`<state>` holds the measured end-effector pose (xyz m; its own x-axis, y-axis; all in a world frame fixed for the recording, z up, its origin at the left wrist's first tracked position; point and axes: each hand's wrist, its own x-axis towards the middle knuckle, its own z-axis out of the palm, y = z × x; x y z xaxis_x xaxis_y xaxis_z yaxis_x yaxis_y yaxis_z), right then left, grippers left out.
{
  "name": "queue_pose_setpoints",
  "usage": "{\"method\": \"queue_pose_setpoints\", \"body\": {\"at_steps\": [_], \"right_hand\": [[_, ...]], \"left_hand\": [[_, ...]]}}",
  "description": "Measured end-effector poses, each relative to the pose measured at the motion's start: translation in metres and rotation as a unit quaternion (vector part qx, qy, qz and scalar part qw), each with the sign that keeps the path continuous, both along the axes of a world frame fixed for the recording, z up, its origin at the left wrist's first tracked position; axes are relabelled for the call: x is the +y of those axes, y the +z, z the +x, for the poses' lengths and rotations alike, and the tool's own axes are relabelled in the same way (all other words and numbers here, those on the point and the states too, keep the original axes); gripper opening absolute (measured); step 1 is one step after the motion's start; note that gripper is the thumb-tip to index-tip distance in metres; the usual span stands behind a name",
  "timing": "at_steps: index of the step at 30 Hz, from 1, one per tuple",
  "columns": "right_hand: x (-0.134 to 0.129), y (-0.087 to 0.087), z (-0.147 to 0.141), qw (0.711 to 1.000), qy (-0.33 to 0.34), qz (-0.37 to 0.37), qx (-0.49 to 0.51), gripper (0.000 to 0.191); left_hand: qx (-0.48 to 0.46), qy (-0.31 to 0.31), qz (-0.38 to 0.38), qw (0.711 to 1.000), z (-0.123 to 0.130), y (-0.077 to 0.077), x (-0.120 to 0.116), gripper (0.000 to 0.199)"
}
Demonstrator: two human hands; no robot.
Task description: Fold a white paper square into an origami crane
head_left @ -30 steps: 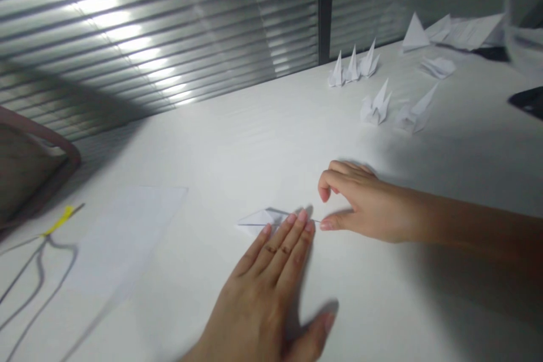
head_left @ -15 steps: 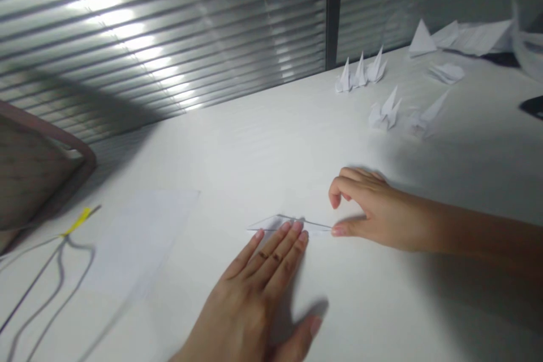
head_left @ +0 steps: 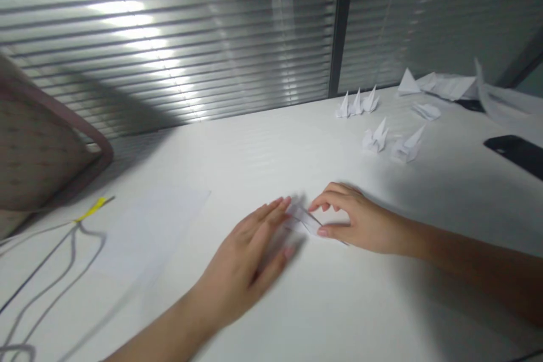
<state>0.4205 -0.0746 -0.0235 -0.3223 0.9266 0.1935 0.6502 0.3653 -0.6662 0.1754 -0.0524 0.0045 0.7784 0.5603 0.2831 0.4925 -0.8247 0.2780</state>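
A small folded white paper (head_left: 303,222) is on the white table between my hands, partly covered by fingers. My left hand (head_left: 250,254) reaches in from the lower left, fingers stretched out and thumb held apart. Its fingertips are at the paper's left end, slightly blurred. From the right, my right hand (head_left: 350,218) has its thumb and bent fingers around the paper's right part, gripping its edge. Several folded paper figures with pointed tips, such as one paper crane (head_left: 375,137), stand farther back on the right.
A blank paper sheet (head_left: 153,226) lies on the left, beside grey cables (head_left: 72,249) with a yellow tie (head_left: 94,208). A bag (head_left: 42,153) stands at the left edge. At the right are a dark phone (head_left: 517,153) and loose papers (head_left: 453,86). Window blinds (head_left: 237,39) back the table.
My left hand has lifted from lying flat over the paper and turned on its side. My right fingers have closed in on the paper, which has turned. The camera view has tilted up.
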Motion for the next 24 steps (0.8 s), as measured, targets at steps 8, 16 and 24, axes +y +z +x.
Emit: {"method": "queue_pose_setpoints", "body": {"at_steps": [8,16,24], "right_hand": [[-0.002,0.002,0.0,1.0,0.003,0.002,-0.008,0.028],[-0.004,0.003,-0.003,0.998,-0.006,-0.028,0.049,0.027],[-0.002,0.002,-0.018,0.976,-0.074,-0.104,0.174,0.011]], "left_hand": [[-0.013,-0.076,0.05,0.996,0.011,-0.003,-0.011,0.035],[0.016,-0.064,-0.017,0.998,0.016,-0.003,-0.008,0.036],[-0.124,0.013,-0.072,0.99,0.019,-0.009,-0.008,0.023]]}}
